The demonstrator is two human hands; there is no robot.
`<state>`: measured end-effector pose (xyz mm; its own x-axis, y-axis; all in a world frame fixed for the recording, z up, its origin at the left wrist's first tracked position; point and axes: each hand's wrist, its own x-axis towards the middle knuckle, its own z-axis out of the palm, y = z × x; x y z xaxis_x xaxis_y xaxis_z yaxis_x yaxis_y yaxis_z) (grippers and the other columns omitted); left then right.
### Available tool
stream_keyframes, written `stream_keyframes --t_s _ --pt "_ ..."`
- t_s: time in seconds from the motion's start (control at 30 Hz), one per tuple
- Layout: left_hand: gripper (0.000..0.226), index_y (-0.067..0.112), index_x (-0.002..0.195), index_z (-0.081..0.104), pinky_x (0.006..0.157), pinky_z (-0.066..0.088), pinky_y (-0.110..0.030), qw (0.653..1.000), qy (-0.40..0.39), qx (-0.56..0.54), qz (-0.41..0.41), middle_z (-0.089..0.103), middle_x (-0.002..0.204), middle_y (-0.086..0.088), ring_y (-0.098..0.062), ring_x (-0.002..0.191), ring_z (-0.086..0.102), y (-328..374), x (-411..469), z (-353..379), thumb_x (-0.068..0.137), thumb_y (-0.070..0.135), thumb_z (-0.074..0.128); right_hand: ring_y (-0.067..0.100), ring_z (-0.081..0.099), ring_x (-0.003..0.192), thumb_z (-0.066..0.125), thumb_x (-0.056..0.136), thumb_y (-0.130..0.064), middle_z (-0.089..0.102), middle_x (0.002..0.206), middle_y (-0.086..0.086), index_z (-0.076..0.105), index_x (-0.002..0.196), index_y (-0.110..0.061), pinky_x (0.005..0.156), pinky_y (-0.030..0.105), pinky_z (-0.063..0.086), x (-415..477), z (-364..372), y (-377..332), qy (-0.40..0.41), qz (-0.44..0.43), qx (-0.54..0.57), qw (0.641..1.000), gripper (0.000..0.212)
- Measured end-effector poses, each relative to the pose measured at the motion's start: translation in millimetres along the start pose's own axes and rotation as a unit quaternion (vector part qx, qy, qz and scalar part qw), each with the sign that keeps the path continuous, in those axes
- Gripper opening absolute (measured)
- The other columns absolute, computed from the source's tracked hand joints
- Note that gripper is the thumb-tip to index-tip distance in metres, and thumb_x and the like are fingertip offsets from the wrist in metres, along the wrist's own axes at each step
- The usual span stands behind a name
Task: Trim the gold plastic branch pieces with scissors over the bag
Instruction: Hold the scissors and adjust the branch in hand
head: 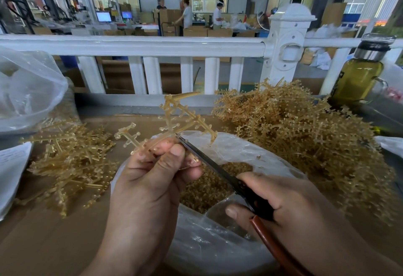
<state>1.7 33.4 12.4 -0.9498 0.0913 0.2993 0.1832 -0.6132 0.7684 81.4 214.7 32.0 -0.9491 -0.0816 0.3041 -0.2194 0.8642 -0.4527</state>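
Over the bag (218, 249), the raised left hand (148, 188) pinches a gold branch (181, 109); the right hand (290, 206) curls round scissors (209, 162).

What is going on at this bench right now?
A person is trimming gold plastic branches. The left hand pinches one branch piece above an open clear bag that already holds small gold bits. The right hand grips black scissors, whose tip sits at the piece's stem just beyond the left fingers. A big tangled pile lies to the right, a smaller flatter pile to the left.
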Motion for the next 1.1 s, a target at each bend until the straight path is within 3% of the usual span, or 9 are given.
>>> stream_keyframes --t_s 0.4,0.6,0.77,0.9,1.1 --pt "0.013 0.019 0.075 0.067 0.058 0.056 -0.025 1.0 0.009 -0.007 -0.007 0.067 0.072 -0.005 -0.014 0.066 0.068 -1.0 -0.7 0.7 0.081 0.008 0.073 0.0 0.058 0.082 0.041 0.079 -0.076 0.058 0.092 -0.02 0.057 0.102 -0.038 0.067 0.015 0.043 0.9 -1.9 -2.5 -0.015 0.009 -0.003 1.0 0.047" --pt "0.014 0.019 0.076 0.065 0.059 0.057 -0.026 1.0 0.014 -0.013 -0.01 0.066 0.07 -0.005 -0.015 0.065 0.067 -0.6 -1.1 1.0 0.08 0.008 0.073 0.004 0.059 0.077 0.039 0.078 -0.077 0.058 0.08 -0.013 0.059 0.1 -0.036 0.059 0.02 0.043 1.0 -2.2 -3.0 -0.018 0.01 -0.003 1.0 0.051" --pt "0.009 0.02 0.075 0.066 0.059 0.057 -0.026 1.0 0.011 -0.017 -0.006 0.066 0.071 -0.005 -0.015 0.066 0.067 -1.7 -0.7 -0.2 0.078 0.012 0.069 0.001 0.06 0.075 0.047 0.082 -0.074 0.061 0.08 -0.016 0.058 0.101 -0.039 0.063 0.023 0.047 0.6 -1.5 -2.2 -0.024 0.008 0.018 1.0 0.041" --pt "0.015 0.022 0.073 0.068 0.061 0.057 -0.027 1.0 0.004 -0.011 -0.004 0.066 0.073 -0.005 -0.016 0.069 0.068 -2.9 -0.3 -2.3 0.083 0.011 0.071 0.002 0.061 0.076 0.043 0.08 -0.077 0.062 0.082 -0.013 0.058 0.103 -0.038 0.064 0.026 0.047 0.3 -1.5 -1.8 -0.019 0.01 0.023 1.0 0.047" --pt "0.007 0.018 0.077 0.067 0.062 0.057 -0.027 1.0 0.004 -0.016 -0.012 0.066 0.074 -0.005 -0.015 0.069 0.068 -3.4 0.5 -3.7 0.08 0.014 0.071 0.003 0.061 0.077 0.043 0.079 -0.076 0.062 0.083 -0.014 0.056 0.105 -0.039 0.064 0.025 0.048 0.6 -1.6 -1.8 -0.021 0.013 0.026 0.999 0.047"
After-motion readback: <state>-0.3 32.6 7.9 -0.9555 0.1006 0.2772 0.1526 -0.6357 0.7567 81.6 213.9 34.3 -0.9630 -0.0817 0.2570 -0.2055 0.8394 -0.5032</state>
